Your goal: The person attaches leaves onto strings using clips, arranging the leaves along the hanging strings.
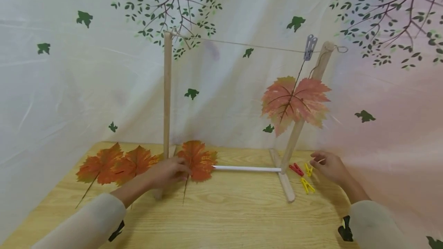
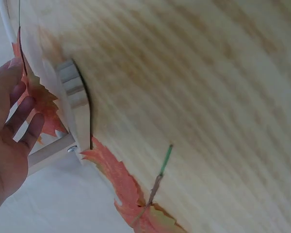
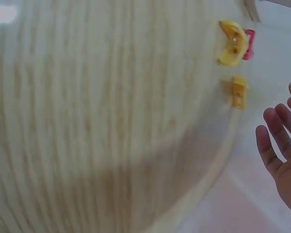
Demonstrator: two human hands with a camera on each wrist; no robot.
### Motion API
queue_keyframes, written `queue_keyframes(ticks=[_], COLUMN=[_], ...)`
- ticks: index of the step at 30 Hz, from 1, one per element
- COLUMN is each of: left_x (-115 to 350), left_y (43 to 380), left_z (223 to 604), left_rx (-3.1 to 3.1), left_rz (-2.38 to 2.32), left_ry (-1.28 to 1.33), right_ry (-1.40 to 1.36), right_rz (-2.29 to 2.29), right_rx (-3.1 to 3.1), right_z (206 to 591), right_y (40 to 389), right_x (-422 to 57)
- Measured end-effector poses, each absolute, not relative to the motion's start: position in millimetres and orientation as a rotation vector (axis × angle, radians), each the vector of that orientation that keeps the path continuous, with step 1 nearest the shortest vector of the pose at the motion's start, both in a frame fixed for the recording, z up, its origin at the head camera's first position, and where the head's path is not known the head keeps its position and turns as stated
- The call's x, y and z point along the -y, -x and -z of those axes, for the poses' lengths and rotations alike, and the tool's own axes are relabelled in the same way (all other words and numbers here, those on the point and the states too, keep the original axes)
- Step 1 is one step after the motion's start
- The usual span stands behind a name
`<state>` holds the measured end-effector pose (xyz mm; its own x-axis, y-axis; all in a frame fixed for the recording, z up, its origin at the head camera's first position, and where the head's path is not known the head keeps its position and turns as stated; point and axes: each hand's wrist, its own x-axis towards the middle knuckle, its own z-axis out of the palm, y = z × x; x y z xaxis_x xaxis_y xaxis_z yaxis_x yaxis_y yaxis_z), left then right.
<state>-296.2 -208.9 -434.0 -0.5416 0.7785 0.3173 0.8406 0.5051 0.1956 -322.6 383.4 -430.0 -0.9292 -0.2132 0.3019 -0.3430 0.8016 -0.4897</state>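
My left hand (image 1: 170, 173) is at the orange maple leaf (image 1: 199, 160) beside the left post, fingertips pinching near the base of its stem. In the left wrist view the other fingers are spread, and part of the grip is hidden. Past the right post, my right hand (image 1: 328, 166) hovers with loosely bent fingers and holds nothing. Just left of it lie a red clothespin (image 1: 296, 169) and two yellow clothespins (image 1: 307, 185). Another maple leaf (image 1: 294, 103) hangs by its stem from a grey clothespin (image 1: 310, 48) on the string.
Two more maple leaves (image 1: 100, 164) lie at the table's left. A wooden frame has a left post (image 1: 167, 95), a leaning right post (image 1: 294, 141), a white crossbar (image 1: 245, 168) and a string (image 1: 242, 44) on top. Behind it hangs a leaf-patterned curtain (image 1: 221, 99).
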Motion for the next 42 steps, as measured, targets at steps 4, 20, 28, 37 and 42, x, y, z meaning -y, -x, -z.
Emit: queue_keyframes(ticks=[4, 20, 28, 37, 42], left_x=[209.2, 200.3, 197.0, 192.9, 192.2], left_y=[296.9, 294.8, 292.3, 289.9, 288.6], left_z=[440.3, 443.6, 446.3, 444.6, 444.0], left_rx=[2.490, 2.545, 2.515, 2.533, 2.585], left_rz=[0.430, 0.360, 0.346, 0.327, 0.326], left_ry=[1.430, 1.467, 1.481, 1.457, 1.438], right_ry=[-0.408, -0.348, -0.316, -0.259, -0.252], right_rz=[-0.821, -0.782, -0.735, -0.743, -0.735], right_rx=[2.785, 2.806, 2.816, 2.845, 2.847], right_z=[441.0, 460.1, 466.8, 468.5, 470.2], right_y=[323.8, 326.2, 330.0, 331.6, 332.8], right_x=[-383.6, -377.4, -375.0, -375.3, -376.8])
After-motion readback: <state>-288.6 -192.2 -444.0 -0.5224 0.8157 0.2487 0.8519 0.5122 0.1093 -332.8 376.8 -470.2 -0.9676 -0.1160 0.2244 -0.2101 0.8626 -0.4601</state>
